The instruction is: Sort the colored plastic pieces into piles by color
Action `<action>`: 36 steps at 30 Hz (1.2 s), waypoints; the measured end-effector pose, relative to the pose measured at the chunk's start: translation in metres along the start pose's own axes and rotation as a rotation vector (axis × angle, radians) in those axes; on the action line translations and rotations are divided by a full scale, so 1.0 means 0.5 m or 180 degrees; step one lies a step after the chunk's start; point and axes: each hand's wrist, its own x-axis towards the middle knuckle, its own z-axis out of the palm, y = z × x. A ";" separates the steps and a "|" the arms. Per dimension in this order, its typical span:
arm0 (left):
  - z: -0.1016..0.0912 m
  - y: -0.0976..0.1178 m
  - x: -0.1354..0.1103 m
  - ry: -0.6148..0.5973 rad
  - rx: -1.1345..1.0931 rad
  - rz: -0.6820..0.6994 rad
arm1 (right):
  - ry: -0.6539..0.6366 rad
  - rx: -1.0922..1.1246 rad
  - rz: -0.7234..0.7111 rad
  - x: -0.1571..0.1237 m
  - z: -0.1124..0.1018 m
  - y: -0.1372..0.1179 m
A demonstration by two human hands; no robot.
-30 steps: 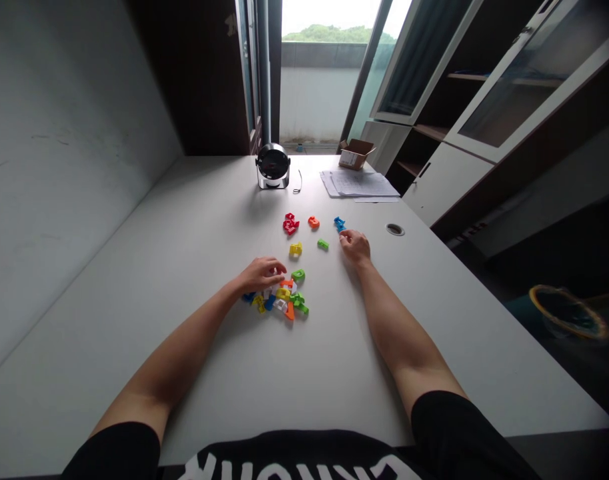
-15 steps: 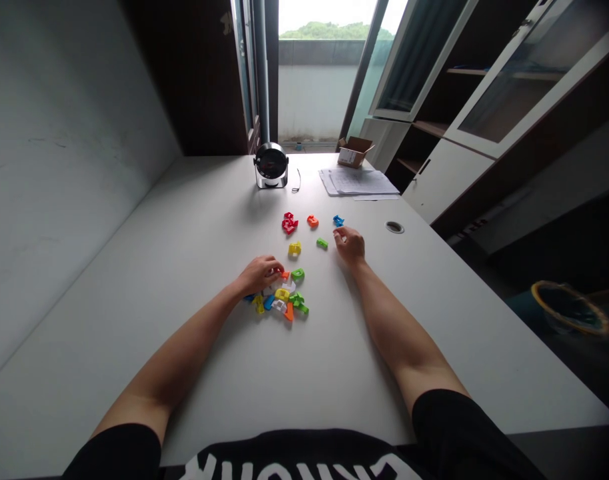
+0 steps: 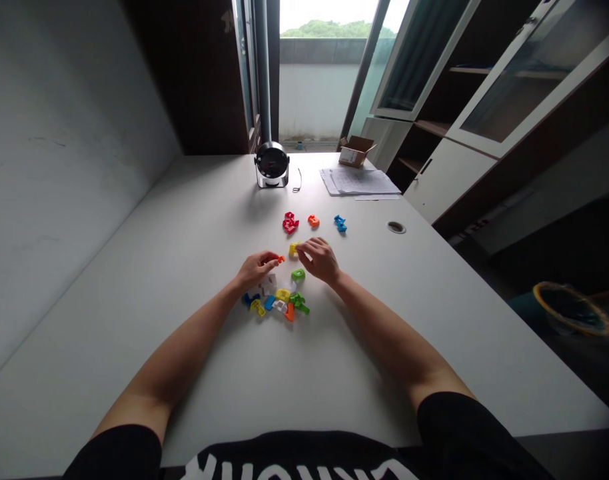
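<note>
My left hand (image 3: 257, 270) pinches a small orange plastic piece (image 3: 281, 259) between its fingertips, just above a heap of multicoloured plastic pieces (image 3: 277, 300) on the white table (image 3: 194, 280). My right hand (image 3: 318, 260) curves over the table with its fingertips beside a yellow plastic piece (image 3: 293, 249). A green plastic piece (image 3: 298, 274) lies between both hands and the heap. Farther off are a red cluster (image 3: 290, 223), an orange piece (image 3: 313, 221) and a blue cluster (image 3: 340, 224). My right palm hides whatever is beneath it.
A round desk fan (image 3: 271, 165) and a stack of papers (image 3: 358, 181) stand at the table's far end, with an open cardboard box (image 3: 355, 151) behind the papers. A cable grommet (image 3: 396, 227) is set in the table. A wall runs along the left side, and cabinets stand to the right.
My right hand has moved left toward the yellow piece. The small green piece seen earlier no longer shows. My left hand has lifted an orange piece off the heap.
</note>
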 end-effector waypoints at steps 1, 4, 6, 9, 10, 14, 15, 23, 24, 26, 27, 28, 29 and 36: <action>0.001 -0.003 0.001 0.0094 -0.0207 0.0005 | -0.0061 0.0000 -0.0107 0.001 0.003 -0.010; 0.003 -0.011 0.004 0.0365 -0.0760 0.0039 | -0.0144 0.0009 -0.0322 0.003 0.008 -0.025; 0.006 -0.016 0.005 0.0439 -0.0957 0.0051 | -0.0165 0.0009 -0.0385 0.003 0.009 -0.027; 0.010 -0.020 0.005 0.0282 -0.0975 0.0043 | -0.0265 -0.0003 -0.0493 0.005 0.010 -0.029; 0.011 -0.020 0.005 0.0187 -0.0947 0.0042 | -0.0316 0.0000 -0.0547 0.007 0.011 -0.031; 0.009 -0.013 0.002 -0.0097 -0.0878 0.0032 | -0.0436 0.0061 -0.0738 0.013 0.010 -0.039; 0.007 -0.011 0.001 -0.0149 -0.0887 0.0033 | -0.0446 0.0089 -0.0767 0.014 0.010 -0.042; -0.001 -0.007 0.003 -0.0286 -0.0933 0.0071 | -0.0458 0.0302 -0.0793 0.019 0.009 -0.054; 0.000 -0.008 0.003 -0.0294 -0.0935 0.0056 | -0.0460 0.0308 -0.0776 0.019 0.009 -0.053; 0.001 -0.008 0.003 -0.0292 -0.0954 0.0029 | -0.0467 0.0313 -0.0744 0.017 0.009 -0.050; 0.002 -0.008 0.002 -0.0286 -0.0968 0.0028 | -0.0462 0.0309 -0.0726 0.016 0.009 -0.048; 0.003 -0.008 0.002 -0.0265 -0.0973 0.0036 | -0.0448 0.0299 -0.0705 0.015 0.010 -0.046; 0.003 -0.008 0.001 -0.0225 -0.0955 0.0052 | -0.0426 0.0280 -0.0682 0.013 0.011 -0.044; 0.004 -0.010 -0.003 0.0008 -0.0438 0.0151 | -0.0439 0.0075 -0.0591 0.008 0.015 -0.035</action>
